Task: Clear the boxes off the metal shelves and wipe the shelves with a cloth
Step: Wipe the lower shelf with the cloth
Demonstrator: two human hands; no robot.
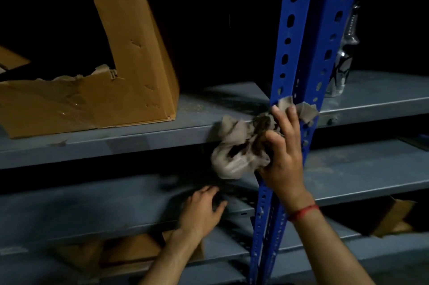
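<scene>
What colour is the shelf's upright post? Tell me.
Blue, with dark punched holes along the post; the head view shows it.

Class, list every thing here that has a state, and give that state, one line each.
cardboard box: torn open, standing on the upper shelf.
cloth: crumpled, soiled, pressed against the blue post.
right hand: grips the cloth.
left hand: rests on the middle shelf, holding nothing.
glass bottle: upright on the upper shelf.
</scene>
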